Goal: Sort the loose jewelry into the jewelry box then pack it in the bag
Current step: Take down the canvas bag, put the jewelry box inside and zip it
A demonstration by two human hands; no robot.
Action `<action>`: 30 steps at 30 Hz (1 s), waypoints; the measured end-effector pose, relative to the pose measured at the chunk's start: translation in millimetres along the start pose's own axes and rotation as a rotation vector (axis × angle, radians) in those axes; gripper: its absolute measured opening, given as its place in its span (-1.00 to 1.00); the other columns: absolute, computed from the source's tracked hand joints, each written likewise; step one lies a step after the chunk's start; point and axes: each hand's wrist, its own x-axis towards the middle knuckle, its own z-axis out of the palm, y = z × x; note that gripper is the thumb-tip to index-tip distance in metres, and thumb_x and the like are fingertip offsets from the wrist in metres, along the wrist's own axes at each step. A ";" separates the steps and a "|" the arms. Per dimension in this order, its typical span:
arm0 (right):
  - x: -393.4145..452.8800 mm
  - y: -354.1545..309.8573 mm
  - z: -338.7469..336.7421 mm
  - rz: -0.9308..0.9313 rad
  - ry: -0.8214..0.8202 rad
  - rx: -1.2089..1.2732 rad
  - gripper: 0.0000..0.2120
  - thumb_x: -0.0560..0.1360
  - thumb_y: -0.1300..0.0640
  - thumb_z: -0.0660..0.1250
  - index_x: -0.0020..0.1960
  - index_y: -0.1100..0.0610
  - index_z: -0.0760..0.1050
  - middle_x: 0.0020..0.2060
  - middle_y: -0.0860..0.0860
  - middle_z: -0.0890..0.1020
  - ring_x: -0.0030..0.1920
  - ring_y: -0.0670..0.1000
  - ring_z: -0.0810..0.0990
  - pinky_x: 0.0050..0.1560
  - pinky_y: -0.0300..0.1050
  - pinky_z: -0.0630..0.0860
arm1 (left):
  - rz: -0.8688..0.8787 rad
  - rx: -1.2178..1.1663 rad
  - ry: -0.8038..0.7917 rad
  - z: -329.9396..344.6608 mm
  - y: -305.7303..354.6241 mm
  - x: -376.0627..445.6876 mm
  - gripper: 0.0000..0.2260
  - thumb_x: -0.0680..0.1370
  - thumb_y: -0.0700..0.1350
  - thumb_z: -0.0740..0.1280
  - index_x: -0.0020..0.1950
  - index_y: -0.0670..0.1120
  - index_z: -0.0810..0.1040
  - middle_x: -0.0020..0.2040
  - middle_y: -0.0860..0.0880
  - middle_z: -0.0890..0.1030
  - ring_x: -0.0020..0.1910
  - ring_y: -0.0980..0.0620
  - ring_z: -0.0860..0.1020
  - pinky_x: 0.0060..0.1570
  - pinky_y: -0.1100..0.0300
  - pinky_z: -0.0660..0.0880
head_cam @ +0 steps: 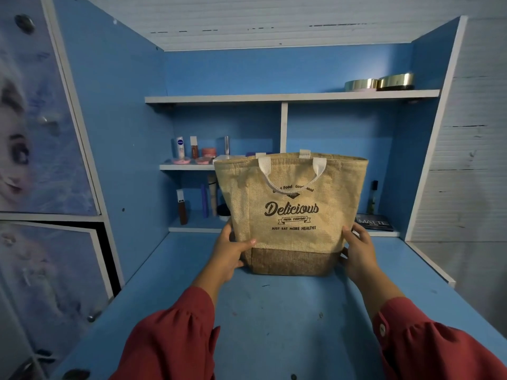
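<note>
1. Upright on a blue desk [274, 311], toward its back: a jute bag [290, 212], printed face toward the viewer, mouth up, white handles [290, 174] drooping over the front.
2. Long axis of bag vertical; wider at the top, narrowing to a darker brown base band touching the desk.
3. Left hand [229, 253] curled round the bag's lower left edge, thumb on the front, fingers wrapped behind.
4. Right hand [356, 252] gripping the lower right edge, fingers spread along the side, thumb low near the base.
5. Red sleeves [170, 341] reaching in from the bottom corners.
6. Open desk surface in front of the bag, between the arms; blue side walls [115, 133] close on left and right.
7. Just behind the bag: shelves [290, 96] with small cosmetics [192, 149] at left, a dark palette [374, 223] low at right, two gold tins [378, 83] on the top shelf.
8. Left desk edge bordered by pictured cabinet doors [41, 119].
</note>
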 end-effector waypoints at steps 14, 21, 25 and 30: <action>21.8 -36.4 -33.5 -0.100 0.142 -0.048 -0.78 0.62 0.10 0.19 0.26 -0.01 0.41 0.19 0.03 0.54 -0.03 -0.02 0.53 -0.20 -0.10 0.46 | 0.013 -0.011 -0.064 62.0 -13.5 2.0 -0.23 0.45 -0.39 0.41 0.49 0.17 0.21 0.40 0.04 0.38 0.24 -0.09 0.49 0.16 -0.28 0.46; 28.2 -38.3 -45.1 -0.106 0.183 -0.070 -0.75 0.62 0.08 0.20 0.28 0.02 0.41 0.24 0.06 0.52 0.14 0.08 0.51 0.08 0.06 0.49 | 0.008 0.014 -0.068 75.2 -15.9 3.9 -0.22 0.48 -0.44 0.32 0.51 0.19 0.16 0.41 0.04 0.34 0.22 -0.07 0.47 0.16 -0.26 0.46; 26.8 -34.2 -46.7 -0.082 0.186 -0.076 -0.71 0.62 0.06 0.20 0.34 0.02 0.39 0.18 0.04 0.51 0.12 0.07 0.50 0.08 0.06 0.48 | -0.019 0.066 -0.074 72.2 -18.5 3.3 -0.20 0.49 -0.41 0.33 0.52 0.19 0.09 0.38 0.07 0.32 0.19 -0.02 0.45 0.17 -0.19 0.47; 25.0 -31.4 -47.9 -0.091 0.218 -0.060 -0.69 0.62 0.08 0.20 0.36 0.02 0.38 0.11 0.02 0.50 0.10 0.06 0.48 0.10 0.03 0.46 | -0.018 0.067 -0.075 70.6 -18.7 2.7 -0.18 0.48 -0.42 0.34 0.51 0.23 0.10 0.43 0.07 0.30 0.28 -0.08 0.44 0.06 -0.19 0.54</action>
